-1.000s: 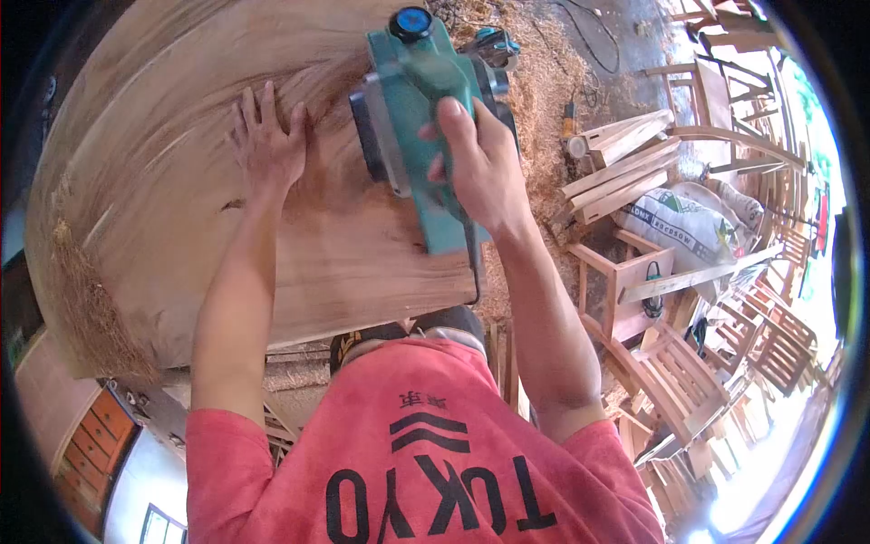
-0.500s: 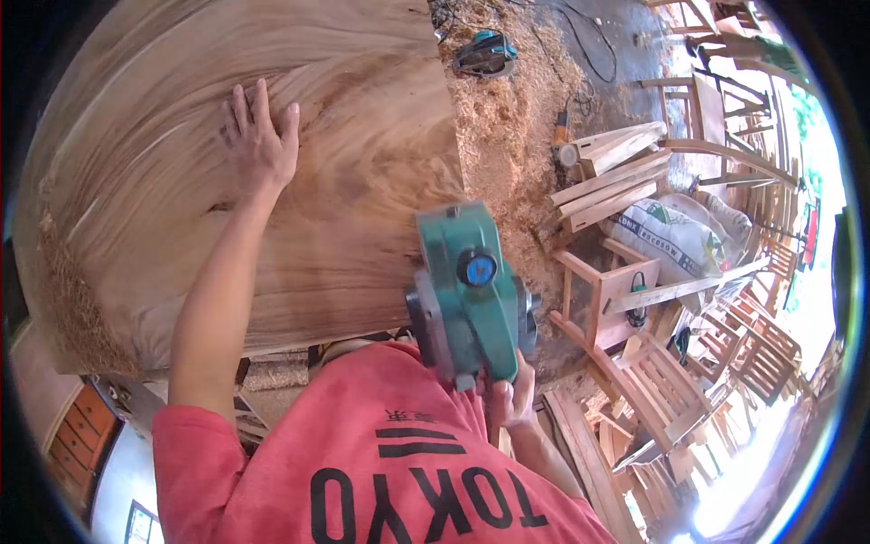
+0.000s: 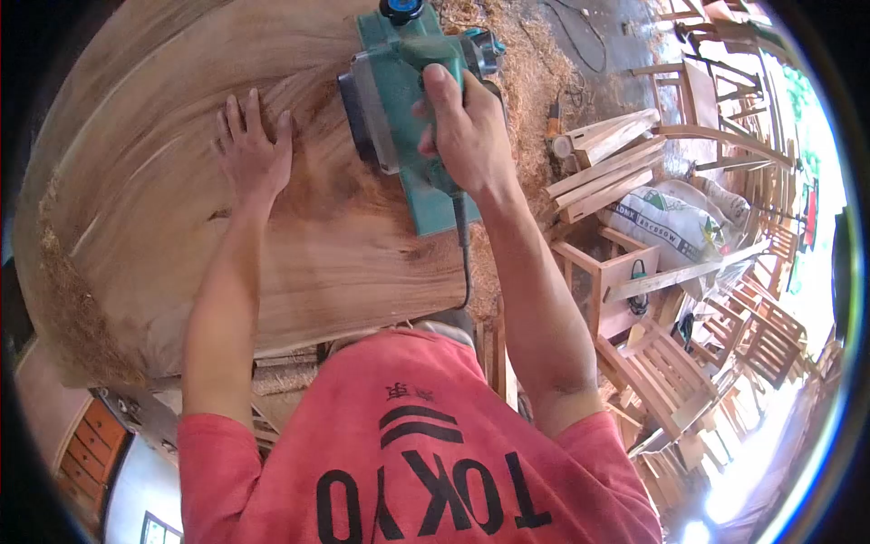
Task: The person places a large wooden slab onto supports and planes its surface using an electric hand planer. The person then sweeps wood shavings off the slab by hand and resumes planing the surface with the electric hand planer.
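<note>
A teal electric planer (image 3: 399,100) lies on a large wooden slab (image 3: 299,258), near its right edge. My right hand (image 3: 467,136) is wrapped round the planer's rear handle. The planer's cord (image 3: 466,263) hangs back from the handle toward the slab's near edge. My left hand (image 3: 252,154) rests flat on the slab to the left of the planer, its fingers spread. A band of shavings (image 3: 86,317) lies along the slab's left edge.
Wood shavings (image 3: 535,82) cover the floor right of the slab. Beyond them are stacked wooden pieces (image 3: 607,172), a white sack (image 3: 666,222), a small wooden frame (image 3: 625,281) and slatted chairs (image 3: 666,372). An orange-black tool (image 3: 554,120) lies beside the stack.
Half a second ago the planer was beside my body at the slab's near right corner. It has moved forward over the slab with my right hand. My left hand has stayed nearly in place.
</note>
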Demonstrator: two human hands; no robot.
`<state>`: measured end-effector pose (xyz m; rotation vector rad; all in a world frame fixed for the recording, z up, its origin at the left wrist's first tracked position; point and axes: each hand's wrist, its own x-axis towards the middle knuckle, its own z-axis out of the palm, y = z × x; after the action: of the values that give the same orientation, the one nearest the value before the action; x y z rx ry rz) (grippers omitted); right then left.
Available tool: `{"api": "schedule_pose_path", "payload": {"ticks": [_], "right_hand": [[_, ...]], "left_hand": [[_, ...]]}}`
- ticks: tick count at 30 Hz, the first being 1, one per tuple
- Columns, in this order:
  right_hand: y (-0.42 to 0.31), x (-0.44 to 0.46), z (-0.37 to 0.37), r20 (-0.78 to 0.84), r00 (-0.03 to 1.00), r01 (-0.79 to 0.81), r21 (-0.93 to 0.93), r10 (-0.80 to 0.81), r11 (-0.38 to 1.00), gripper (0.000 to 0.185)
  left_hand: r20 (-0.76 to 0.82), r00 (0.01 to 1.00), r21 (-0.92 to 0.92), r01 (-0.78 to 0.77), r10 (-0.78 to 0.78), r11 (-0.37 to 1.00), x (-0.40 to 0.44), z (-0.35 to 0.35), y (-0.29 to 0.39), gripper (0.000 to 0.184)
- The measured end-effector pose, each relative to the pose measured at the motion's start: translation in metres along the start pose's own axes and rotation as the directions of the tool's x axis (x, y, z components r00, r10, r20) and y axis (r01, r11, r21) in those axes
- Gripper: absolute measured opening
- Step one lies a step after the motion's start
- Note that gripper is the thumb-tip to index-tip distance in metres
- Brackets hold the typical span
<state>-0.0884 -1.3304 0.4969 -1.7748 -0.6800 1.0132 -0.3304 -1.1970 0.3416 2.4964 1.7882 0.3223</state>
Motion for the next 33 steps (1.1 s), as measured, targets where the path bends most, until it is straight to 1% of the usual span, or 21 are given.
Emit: {"api": "schedule_pose_path", "payload": {"ticks": [3, 5, 6, 8, 9, 10, 11, 12, 14, 15, 17, 18, 21, 22, 25, 26, 28, 29, 30, 32, 33], "right_hand": [[0.017, -0.019, -0.005, 0.022, 0.990, 0.141, -0.180, -0.140, 0.974, 0.051], [0.025, -0.065, -0.016, 0.018, 1.000, 0.022, -0.159, -0.019, 0.987, 0.046], [0.034, -0.095, -0.022, 0.017, 1.000, -0.019, -0.135, 0.021, 0.991, 0.043], [0.056, -0.160, -0.038, -0.001, 0.987, -0.159, -0.206, 0.162, 0.966, 0.040], [0.064, -0.192, -0.045, -0.010, 0.988, -0.152, -0.245, 0.155, 0.958, 0.038], [0.081, -0.226, -0.056, 0.013, 0.983, -0.170, -0.299, 0.182, 0.939, 0.038], [0.095, -0.257, -0.061, -0.015, 0.981, -0.185, -0.345, 0.191, 0.920, 0.035], [0.104, -0.280, -0.068, 0.006, 0.985, -0.157, -0.349, 0.170, 0.924, 0.032], [0.105, -0.302, -0.074, -0.001, 0.975, -0.207, -0.344, 0.220, 0.916, 0.029], [0.105, -0.306, -0.075, -0.003, 0.969, -0.232, -0.342, 0.246, 0.911, 0.028], [0.109, -0.302, -0.073, 0.006, 0.977, -0.201, -0.326, 0.214, 0.924, 0.026], [0.106, -0.297, -0.071, 0.012, 0.976, -0.201, -0.319, 0.216, 0.926, 0.025], [0.095, -0.275, -0.060, -0.004, 0.983, -0.179, -0.280, 0.186, 0.943, 0.025], [0.089, -0.267, -0.057, -0.013, 0.984, -0.173, -0.265, 0.176, 0.948, 0.024], [0.064, -0.235, -0.049, -0.021, 0.968, -0.246, -0.312, 0.252, 0.918, 0.022], [0.061, -0.225, -0.046, -0.018, 0.968, -0.243, -0.319, 0.250, 0.916, 0.022], [0.057, -0.204, -0.043, -0.015, 0.970, -0.234, -0.344, 0.244, 0.909, 0.023], [0.054, -0.192, -0.040, -0.042, 0.977, -0.212, -0.324, 0.210, 0.922, 0.024], [0.051, -0.179, -0.033, -0.068, 0.982, -0.187, -0.303, 0.175, 0.934, 0.025], [0.049, -0.149, -0.020, -0.099, 0.992, -0.102, -0.255, 0.080, 0.962, 0.029], [0.049, -0.130, -0.016, -0.113, 0.993, -0.044, -0.231, 0.019, 0.972, 0.032]], "left_hand": [[-0.048, 0.999, 0.021, -0.012, 0.013, 1.000, -0.002, 0.003, -0.002, 0.068], [-0.102, 0.995, -0.001, -0.012, 0.012, 1.000, -0.003, -0.001, 0.005, 0.066], [-0.106, 0.992, -0.084, -0.071, 0.062, 0.994, -0.010, -0.002, 0.006, 0.064], [-0.151, 0.972, -0.250, -0.211, 0.177, 0.945, -0.010, -0.007, 0.018, 0.059], [-0.151, 0.956, -0.435, -0.293, 0.252, 0.851, -0.033, -0.034, 0.058, 0.053], [-0.033, 0.911, -0.554, -0.359, 0.411, 0.751, -0.063, -0.056, 0.093, 0.046], [0.086, 0.828, -0.681, -0.357, 0.553, 0.640, -0.093, -0.078, 0.128, 0.040], [0.081, 0.759, -0.674, -0.436, 0.646, 0.597, -0.117, -0.113, 0.156, 0.047], [0.261, 0.643, -0.675, -0.411, 0.720, 0.612, -0.158, -0.113, 0.175, 0.048], [0.241, 0.597, -0.709, -0.430, 0.765, 0.559, -0.158, -0.108, 0.174, 0.047], [0.186, 0.499, -0.767, -0.464, 0.847, 0.442, -0.143, -0.094, 0.174, 0.045], [0.186, 0.413, -0.806, -0.455, 0.892, 0.379, -0.128, -0.091, 0.176, 0.041], [0.133, 0.219, -0.838, -0.496, 0.967, 0.228, -0.090, -0.083, 0.177, 0.038], [0.183, 0.186, -0.833, -0.492, 0.965, 0.253, -0.076, -0.087, 0.177, 0.037], [0.257, 0.240, -0.794, -0.499, 0.936, 0.346, -0.048, -0.087, 0.173, 0.038], [0.319, 0.259, -0.768, -0.493, 0.912, 0.409, -0.039, -0.091, 0.171, 0.039], [0.304, 0.323, -0.753, -0.495, 0.896, 0.433, -0.023, -0.084, 0.167, 0.040], [0.292, 0.361, -0.746, -0.494, 0.886, 0.447, -0.014, -0.081, 0.166, 0.041], [0.314, 0.369, -0.744, -0.476, 0.874, 0.469, -0.001, -0.085, 0.165, 0.044], [0.344, 0.387, -0.684, -0.521, 0.856, 0.510, 0.029, -0.088, 0.162, 0.049], [0.244, 0.426, -0.684, -0.561, 0.871, 0.466, 0.045, -0.074, 0.160, 0.052]]}}
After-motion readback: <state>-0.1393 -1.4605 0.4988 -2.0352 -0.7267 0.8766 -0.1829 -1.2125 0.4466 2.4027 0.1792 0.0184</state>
